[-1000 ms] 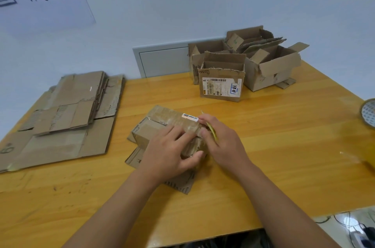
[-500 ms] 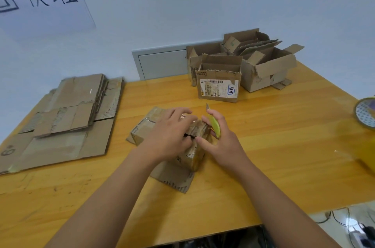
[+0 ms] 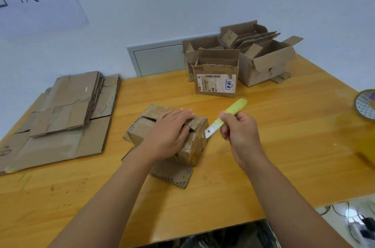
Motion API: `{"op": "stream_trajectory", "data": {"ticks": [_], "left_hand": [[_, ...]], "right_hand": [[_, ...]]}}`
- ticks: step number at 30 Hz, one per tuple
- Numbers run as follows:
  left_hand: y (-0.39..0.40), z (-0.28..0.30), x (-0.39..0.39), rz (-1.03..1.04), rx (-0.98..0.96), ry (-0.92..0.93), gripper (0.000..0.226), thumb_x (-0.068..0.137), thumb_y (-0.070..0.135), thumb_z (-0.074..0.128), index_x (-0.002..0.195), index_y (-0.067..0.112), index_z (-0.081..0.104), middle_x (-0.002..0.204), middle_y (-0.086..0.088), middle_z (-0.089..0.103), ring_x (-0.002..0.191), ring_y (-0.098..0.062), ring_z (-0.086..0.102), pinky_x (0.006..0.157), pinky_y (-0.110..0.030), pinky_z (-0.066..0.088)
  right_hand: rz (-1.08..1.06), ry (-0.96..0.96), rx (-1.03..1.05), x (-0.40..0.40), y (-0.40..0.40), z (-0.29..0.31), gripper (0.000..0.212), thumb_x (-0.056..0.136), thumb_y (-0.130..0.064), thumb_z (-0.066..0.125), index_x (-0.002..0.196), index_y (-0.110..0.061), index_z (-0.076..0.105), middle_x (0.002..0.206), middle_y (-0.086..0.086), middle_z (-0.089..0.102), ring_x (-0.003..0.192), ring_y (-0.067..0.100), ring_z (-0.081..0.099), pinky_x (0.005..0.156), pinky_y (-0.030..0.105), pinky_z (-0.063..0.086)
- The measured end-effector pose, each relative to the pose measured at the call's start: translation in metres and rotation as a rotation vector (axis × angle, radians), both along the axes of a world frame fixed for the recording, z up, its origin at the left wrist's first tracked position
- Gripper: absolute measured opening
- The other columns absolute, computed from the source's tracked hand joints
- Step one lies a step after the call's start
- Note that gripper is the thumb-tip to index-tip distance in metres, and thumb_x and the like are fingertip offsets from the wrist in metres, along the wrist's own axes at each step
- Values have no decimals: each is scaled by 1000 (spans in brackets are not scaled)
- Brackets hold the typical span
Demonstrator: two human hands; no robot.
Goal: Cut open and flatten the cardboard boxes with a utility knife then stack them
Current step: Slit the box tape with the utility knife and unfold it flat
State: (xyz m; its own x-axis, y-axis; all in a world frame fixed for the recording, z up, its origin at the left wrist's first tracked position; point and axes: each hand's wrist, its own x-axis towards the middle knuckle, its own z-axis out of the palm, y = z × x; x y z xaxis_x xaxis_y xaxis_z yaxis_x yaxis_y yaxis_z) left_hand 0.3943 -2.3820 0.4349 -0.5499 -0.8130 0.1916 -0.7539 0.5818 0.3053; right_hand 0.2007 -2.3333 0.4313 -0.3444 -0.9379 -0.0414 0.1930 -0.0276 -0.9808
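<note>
A small taped cardboard box sat near the middle of the wooden tabletop, resting on a loose piece of cardboard that stuck out at its near side. The left hand lay on top of the box with its fingers spread flat, pressing down on the flaps — the grip apart, not curled round anything. Just right of the box, the right hand had its grip clamped on a yellow utility knife, handle pointing far and right, the bare blade angled down-left with its tip at the box's upper right edge. At the left lay a stack of flattened cardboard. On the far side stood a cluster of open boxes — the nearest one bearing a shipping label. A tape roll showed at the right edge.
</note>
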Motion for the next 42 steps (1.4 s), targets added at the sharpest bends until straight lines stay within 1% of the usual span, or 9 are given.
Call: {"op": "stream_trajectory", "data": {"ticks": [3, 8, 12, 17, 26, 30, 34, 39, 42], "left_hand": [[1, 0, 0, -1, 28, 30, 40, 105, 24, 38, 144, 22, 45, 155, 6, 39, 147, -11, 24, 119, -27, 12], [0, 0, 0, -4, 32, 37, 39, 105, 23, 38, 144, 22, 45, 154, 6, 39, 147, -12, 24, 120, -29, 14], [-1, 0, 0, 1, 27, 34, 39, 106, 25, 37, 144, 24, 44, 154, 8, 39, 147, -11, 24, 118, -25, 11], [-2, -1, 0, 1, 25, 38, 39, 105, 24, 38, 144, 24, 45, 154, 7, 40, 146, -11, 25, 117, -26, 13], [-4, -3, 1, -10, 35, 53, 38, 105, 23, 38, 142, 24, 46, 153, 7, 41, 146, -11, 26, 117, -26, 14], [-4, -2, -1, 0, 43, 67, 37, 106, 25, 36, 141, 24, 48, 151, 8, 43, 145, -11, 27, 118, -29, 17], [-5, -2, -1, 9, 34, 82, 35, 106, 25, 36, 137, 23, 51, 147, 6, 49, 143, -14, 32, 116, -34, 23], [-5, -3, -1, 29, 3, 74, 36, 106, 28, 34, 137, 27, 52, 145, 10, 48, 142, -13, 29, 114, -37, 23], [-4, -4, 0, 50, -76, 76, 39, 104, 35, 30, 134, 30, 54, 137, 9, 50, 131, -16, 31, 110, -41, 28]], "right_hand": [[87, -40, 81, 9, -3, -6, 1, 94, -11, 61, 95, -10, 62, 53, 2, 55, 50, 14, 47, 51, 28, 39], [75, -38, 145, 21, -9, -16, 20, 93, -12, 63, 102, 5, 58, 56, 4, 60, 50, 16, 55, 50, 28, 44], [-59, -74, 166, 17, -12, -18, 17, 93, -13, 63, 99, -1, 52, 57, 5, 62, 51, 15, 59, 50, 27, 45], [34, -26, 167, 16, -14, -22, 32, 92, -14, 64, 110, 11, 54, 53, 2, 61, 50, 15, 58, 47, 25, 44], [22, 8, 149, 24, -10, -24, 33, 92, -16, 64, 109, 12, 56, 54, 3, 62, 51, 16, 59, 48, 26, 44], [-120, -72, 129, 21, -11, -23, 25, 93, -14, 63, 107, 5, 55, 54, 1, 61, 50, 12, 57, 50, 26, 45], [-31, -48, 143, 28, -9, -25, 28, 93, -14, 63, 108, 8, 56, 54, 1, 60, 51, 15, 56, 47, 25, 43], [-182, -117, 119, 17, -17, -20, 16, 96, -16, 62, 96, -2, 54, 55, 1, 62, 54, 15, 60, 51, 27, 46], [-85, -94, 110, 19, -17, -18, 8, 96, -14, 61, 95, -7, 57, 58, 2, 61, 56, 16, 58, 52, 27, 45]]}}
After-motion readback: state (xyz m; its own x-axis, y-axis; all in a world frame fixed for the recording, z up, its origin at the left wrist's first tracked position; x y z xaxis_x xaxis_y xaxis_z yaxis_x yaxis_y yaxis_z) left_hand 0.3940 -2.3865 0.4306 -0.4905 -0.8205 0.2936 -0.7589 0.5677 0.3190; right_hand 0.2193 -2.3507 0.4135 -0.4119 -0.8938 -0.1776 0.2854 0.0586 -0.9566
